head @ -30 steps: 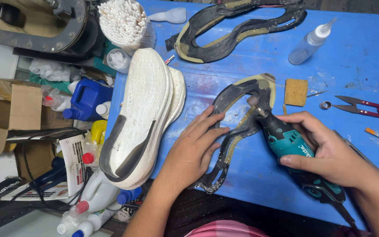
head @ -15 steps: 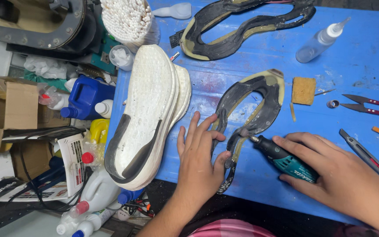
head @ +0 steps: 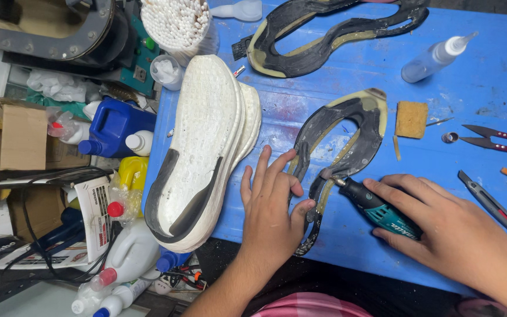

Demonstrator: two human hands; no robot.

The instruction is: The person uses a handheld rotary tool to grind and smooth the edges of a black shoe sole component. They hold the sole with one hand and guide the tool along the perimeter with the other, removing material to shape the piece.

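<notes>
My right hand (head: 441, 226) grips a teal and black rotary tool (head: 377, 208), its tip touching the inner edge of a black rubber outsole piece (head: 347, 138) that lies flat on the blue table (head: 470, 105). Spread flat, my left hand (head: 274, 202) presses the lower left part of that outsole piece, fingers apart. Just left of this hand lies a white foam shoe sole (head: 203, 147), bottom up, with a black heel patch.
A second black outsole piece (head: 330, 35) lies at the table's far edge. Also there: a clear squeeze bottle (head: 435, 58), a tan sponge block (head: 412, 119), red-handled snips (head: 497, 140), a utility knife (head: 494, 208), a tub of cotton swabs (head: 177, 23). Bottles and cardboard boxes crowd the left.
My right hand with the rotary tool has slid down along the outsole piece toward its lower part. My left hand has shifted lower and flattened out on the piece.
</notes>
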